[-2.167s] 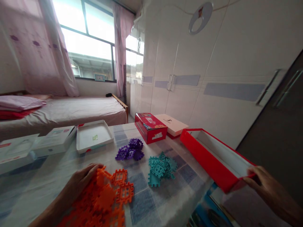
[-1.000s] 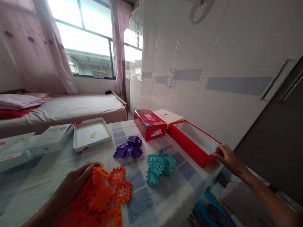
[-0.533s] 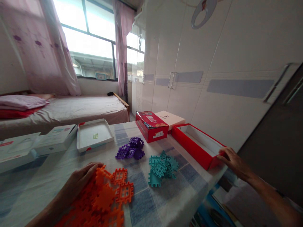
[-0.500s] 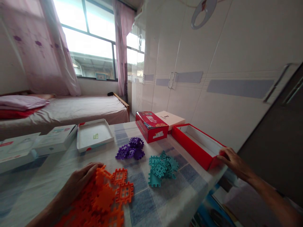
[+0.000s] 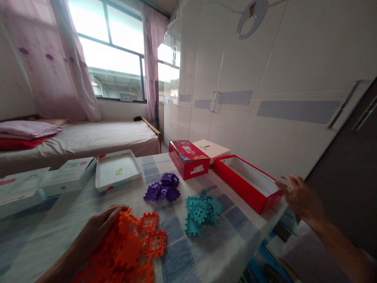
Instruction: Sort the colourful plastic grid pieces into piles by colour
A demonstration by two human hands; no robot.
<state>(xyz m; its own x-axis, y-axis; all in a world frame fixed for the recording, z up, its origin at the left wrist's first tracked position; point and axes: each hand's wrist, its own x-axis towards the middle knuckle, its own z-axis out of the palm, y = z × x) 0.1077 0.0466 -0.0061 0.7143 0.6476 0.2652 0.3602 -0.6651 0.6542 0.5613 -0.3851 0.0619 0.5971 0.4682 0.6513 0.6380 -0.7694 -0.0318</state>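
My left hand (image 5: 101,226) lies against the far-left side of a heap of orange interlocking plastic building pieces (image 5: 128,247), its fingers stretched out and partly hidden behind them. At the right, my right hand (image 5: 303,198) is open, fingers apart and slightly smeared, beside the near end of an open red box (image 5: 240,186) with a white inside. Whether a fingertip still touches the box's edge is hard to see. A pile of teal pieces (image 5: 200,212) sits between the orange heap and the red box. Farther back lies a smaller purple pile (image 5: 163,186).
A closed red printed box (image 5: 188,159) and a cream box (image 5: 210,149) stand at the table's back. A shallow white lid (image 5: 118,173) and white boxes (image 5: 69,175) line the left. The checked tablecloth (image 5: 179,251) drops at the right edge. Beyond are a bed (image 5: 112,133) and wardrobe (image 5: 229,70).
My right hand has let go of the red box's near end and shifted slightly right, its fingers spreading. My left hand and the coloured piles stay in place.
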